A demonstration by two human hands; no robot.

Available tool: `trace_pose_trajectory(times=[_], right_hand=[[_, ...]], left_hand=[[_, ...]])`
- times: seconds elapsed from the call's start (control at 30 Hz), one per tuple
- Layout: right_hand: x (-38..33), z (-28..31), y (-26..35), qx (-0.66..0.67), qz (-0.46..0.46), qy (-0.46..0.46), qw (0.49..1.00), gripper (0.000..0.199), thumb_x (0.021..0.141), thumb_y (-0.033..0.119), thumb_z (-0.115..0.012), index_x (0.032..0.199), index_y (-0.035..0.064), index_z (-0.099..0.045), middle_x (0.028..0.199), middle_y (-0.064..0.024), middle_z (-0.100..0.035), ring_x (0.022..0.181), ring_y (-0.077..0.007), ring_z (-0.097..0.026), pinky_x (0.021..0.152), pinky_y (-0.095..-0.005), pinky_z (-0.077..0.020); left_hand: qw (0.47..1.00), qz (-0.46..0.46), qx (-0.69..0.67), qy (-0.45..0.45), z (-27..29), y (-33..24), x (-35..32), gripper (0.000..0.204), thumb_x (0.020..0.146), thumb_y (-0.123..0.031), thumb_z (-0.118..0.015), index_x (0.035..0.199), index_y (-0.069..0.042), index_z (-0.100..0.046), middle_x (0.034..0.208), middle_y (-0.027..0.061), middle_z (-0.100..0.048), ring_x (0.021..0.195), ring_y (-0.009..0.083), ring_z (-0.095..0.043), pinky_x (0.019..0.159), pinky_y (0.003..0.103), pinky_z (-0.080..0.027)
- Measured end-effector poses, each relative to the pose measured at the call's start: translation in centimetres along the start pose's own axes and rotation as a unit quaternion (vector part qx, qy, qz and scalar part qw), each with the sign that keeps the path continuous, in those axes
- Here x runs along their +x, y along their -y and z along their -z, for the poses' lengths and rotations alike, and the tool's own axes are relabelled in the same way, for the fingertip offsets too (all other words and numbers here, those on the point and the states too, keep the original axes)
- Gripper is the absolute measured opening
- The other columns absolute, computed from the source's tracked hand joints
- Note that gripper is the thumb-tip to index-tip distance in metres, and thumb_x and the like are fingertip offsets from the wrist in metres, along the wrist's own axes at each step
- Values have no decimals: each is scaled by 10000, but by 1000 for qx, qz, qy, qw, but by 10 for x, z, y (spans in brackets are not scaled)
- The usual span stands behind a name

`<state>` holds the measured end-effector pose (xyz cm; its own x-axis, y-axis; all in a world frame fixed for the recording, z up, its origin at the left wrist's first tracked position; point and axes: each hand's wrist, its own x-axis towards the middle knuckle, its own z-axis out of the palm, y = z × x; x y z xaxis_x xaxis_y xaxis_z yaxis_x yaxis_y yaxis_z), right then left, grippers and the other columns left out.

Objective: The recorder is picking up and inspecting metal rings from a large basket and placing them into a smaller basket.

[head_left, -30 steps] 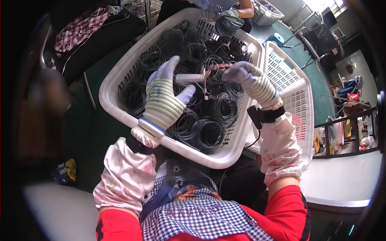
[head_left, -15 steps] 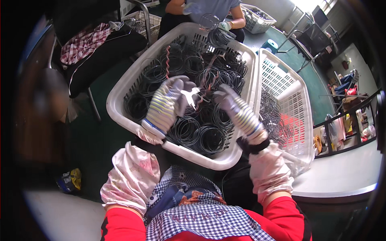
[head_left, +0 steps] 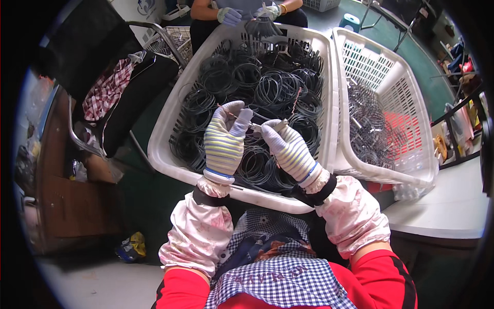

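Observation:
Both my hands wear striped knit gloves and work close together over a white plastic basket (head_left: 157, 135) full of dark wire coils (head_left: 278, 87). My left hand (head_left: 225, 141) is closed, finger and thumb curled round a thin reddish strand (head_left: 223, 109). My right hand (head_left: 291, 152), also closed, pinches a small silvery metal piece (head_left: 280, 125) whose exact kind I cannot make out. The fingertips nearly meet, and the gloves partly hide what lies between them. A reddish twisted strand (head_left: 296, 100) lies on the coils beyond my right hand.
To the right a second white basket (head_left: 411, 103) holds wire pieces (head_left: 368, 121). Across the coils, a person's gloved hands (head_left: 230, 17) handle a dark wire bundle (head_left: 261, 27). A black chair (head_left: 139, 85) with a checked cloth (head_left: 109, 90) stands at the left; a white table (head_left: 437, 213) is at right.
My hands have come closer together; the right now pinches the silvery piece seen earlier by the left. The view has shifted, and the other person's bundle is lower.

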<state>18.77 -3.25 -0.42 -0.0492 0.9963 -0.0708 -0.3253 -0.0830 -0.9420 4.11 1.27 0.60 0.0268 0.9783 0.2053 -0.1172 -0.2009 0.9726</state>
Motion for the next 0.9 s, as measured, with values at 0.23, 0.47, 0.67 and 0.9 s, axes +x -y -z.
trace_pose_trajectory(times=[0.23,0.47,0.67,0.9], right_hand=[[5,0,-2,-37,-10,-30,999,214,963,274,-684,876,79,-677,714,94,-553,628,-9,-452,553,-207,-376],[3,0,0,-78,-12,-25,997,288,972,323,-653,896,48,-694,697,61,-585,621,-31,-501,546,-227,-419],[1,-2,5,-152,-8,49,987,325,1006,323,-592,949,27,-713,734,24,-631,655,-57,-556,583,-252,-469],[-2,-5,8,-147,17,66,987,301,998,300,-606,931,27,-712,704,12,-609,595,-73,-556,568,-242,-474]], left_hand=[[987,-38,152,-28,4,-17,-7,308,991,-298,-649,1087,-7,-677,924,69,-718,820,114,-679,767,242,-535],[996,-8,93,7,6,-14,-9,362,1028,-336,-573,1089,12,-653,950,120,-730,811,182,-712,767,290,-574],[979,147,-139,-7,23,-14,0,352,1036,-321,-555,1043,25,-615,947,188,-718,781,248,-722,734,348,-610],[962,219,-162,30,32,-11,12,369,1016,-381,-575,1041,-16,-618,932,186,-724,769,271,-728,705,370,-616]])
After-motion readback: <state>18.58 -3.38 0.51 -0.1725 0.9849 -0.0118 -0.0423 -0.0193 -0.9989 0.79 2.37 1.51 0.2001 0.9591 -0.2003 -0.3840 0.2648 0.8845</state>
